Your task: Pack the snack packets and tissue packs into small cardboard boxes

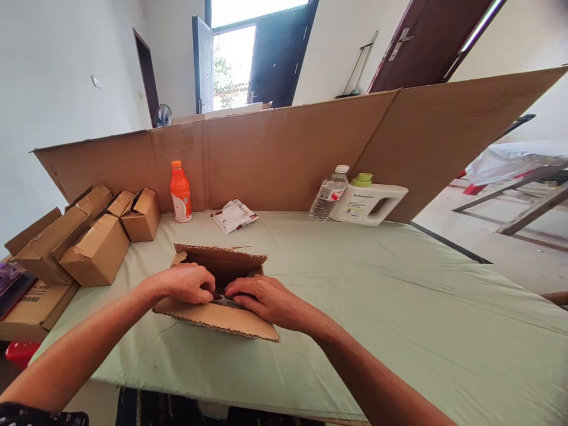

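An open cardboard box [222, 318] stands on the green cloth near the table's front, its flaps spread. Over its left side, my left hand [190, 283] has its fingers curled together at the opening, and what they may hold is too small to make out. From the right, my right hand [261, 296] reaches into the same opening with its fingertips close to the left ones, closed around something hidden. Between the hands a dark, greyish item shows inside the box, partly covered by the fingers.
Several closed or half-open cartons [95, 251] stand at the left. Along a cardboard screen [284, 160] are an orange bottle [180, 194], white packets [234, 216], a clear bottle [328, 195] and a white jug [366, 204] with a green cap.
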Demonstrator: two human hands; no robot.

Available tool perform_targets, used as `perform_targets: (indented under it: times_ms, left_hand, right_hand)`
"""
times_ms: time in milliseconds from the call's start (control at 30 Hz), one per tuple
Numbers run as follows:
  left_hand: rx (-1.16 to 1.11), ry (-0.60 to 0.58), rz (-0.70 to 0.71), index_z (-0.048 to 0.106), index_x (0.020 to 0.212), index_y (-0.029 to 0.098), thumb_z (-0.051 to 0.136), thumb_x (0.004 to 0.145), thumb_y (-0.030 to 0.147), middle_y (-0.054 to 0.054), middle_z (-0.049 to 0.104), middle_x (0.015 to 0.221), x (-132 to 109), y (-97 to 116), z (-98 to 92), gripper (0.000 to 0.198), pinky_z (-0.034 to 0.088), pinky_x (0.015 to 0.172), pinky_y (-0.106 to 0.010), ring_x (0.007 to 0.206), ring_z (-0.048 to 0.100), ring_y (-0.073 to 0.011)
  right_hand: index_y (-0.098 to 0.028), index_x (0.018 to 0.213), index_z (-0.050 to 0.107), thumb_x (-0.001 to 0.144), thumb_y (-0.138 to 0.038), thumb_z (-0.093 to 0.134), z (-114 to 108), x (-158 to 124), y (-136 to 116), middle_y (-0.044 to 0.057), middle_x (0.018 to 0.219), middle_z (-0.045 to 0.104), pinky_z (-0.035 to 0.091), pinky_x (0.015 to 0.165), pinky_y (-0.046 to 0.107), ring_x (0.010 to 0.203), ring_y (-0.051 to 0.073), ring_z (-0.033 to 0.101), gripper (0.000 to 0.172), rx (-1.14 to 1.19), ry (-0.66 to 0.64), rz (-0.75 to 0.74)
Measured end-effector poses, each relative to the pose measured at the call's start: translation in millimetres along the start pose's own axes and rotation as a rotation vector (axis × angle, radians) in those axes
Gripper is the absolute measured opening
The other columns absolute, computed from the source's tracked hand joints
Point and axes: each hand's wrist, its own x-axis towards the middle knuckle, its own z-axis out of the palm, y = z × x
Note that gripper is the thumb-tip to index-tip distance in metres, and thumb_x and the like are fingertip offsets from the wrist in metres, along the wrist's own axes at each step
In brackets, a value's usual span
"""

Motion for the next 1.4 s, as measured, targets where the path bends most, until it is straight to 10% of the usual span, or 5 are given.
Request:
perform_targets:
  times_ms: [667, 933, 1200, 1300, 1400]
  left_hand:
    - [0.009, 0.117, 0.051, 0.075, 0.107, 0.023, 0.049, 0.095, 0.016, -0.005, 0.08, 0.108, -15.9, 14.2, 20.9, 0.029, 0.048, 0.083, -0.033, 0.102, 0.072, -0.0251]
    - [0.021, 0.261, 0.076, 0.07, 0.108, 0.017, 0.053, 0.098, 0.055, -0.01, 0.074, 0.107, -48.9, 37.5, 31.4, 0.043, 0.049, 0.092, -0.039, 0.099, 0.067, -0.0281]
    - [0.206, 0.254, 0.121, 0.065, 0.123, 0.009, 0.077, 0.078, 0.059, -0.027, 0.064, 0.134, -49.7, 43.1, 50.1, 0.068, 0.048, 0.107, -0.054, 0.12, 0.064, -0.0412]
    - [0.285, 0.398, 0.212, 0.059, 0.131, 0.008, 0.075, 0.078, 0.062, -0.031, 0.061, 0.139, -47.0, 35.2, 68.6, 0.077, 0.051, 0.104, -0.057, 0.122, 0.064, -0.0433]
    - [0.318, 0.665, 0.315, 0.061, 0.123, 0.016, 0.065, 0.092, 0.039, -0.019, 0.073, 0.125, -50.1, 18.4, 91.0, 0.039, 0.056, 0.1, -0.046, 0.112, 0.072, -0.0324]
  right_hand:
    - [-0.022, 0.096, 0.076, 0.1, -0.027, 0.046, 13.4, -11.7, 3.8, 0.006, 0.086, 0.077, 0.047, 0.073, 0.031, 0.079, 0.02, 0.066, 0.031, 0.006, 0.139, -0.044]
    - [-0.022, 0.099, 0.075, 0.1, -0.035, 0.05, 7.0, -12.9, 5.3, 0.006, 0.088, 0.077, 0.053, 0.075, 0.03, 0.08, 0.019, 0.069, 0.028, 0.25, 0.195, -0.091]
    - [-0.024, 0.092, 0.077, 0.092, -0.039, 0.064, -3.5, -0.4, 32.8, 0.005, 0.091, 0.079, 0.058, 0.078, 0.034, 0.084, 0.02, 0.071, 0.02, 0.55, 0.819, 0.12]
    - [-0.023, 0.09, 0.076, 0.087, -0.039, 0.068, -6.1, 11.7, 58.1, 0.004, 0.082, 0.078, 0.057, 0.066, 0.034, 0.065, 0.017, 0.064, 0.018, 0.654, 1.001, 0.19]
    - [-0.023, 0.088, 0.074, 0.082, -0.04, 0.07, -6.6, 23.4, 86.4, 0.005, 0.08, 0.076, 0.053, 0.057, 0.031, 0.063, 0.016, 0.063, 0.019, 0.772, 1.15, 0.235]
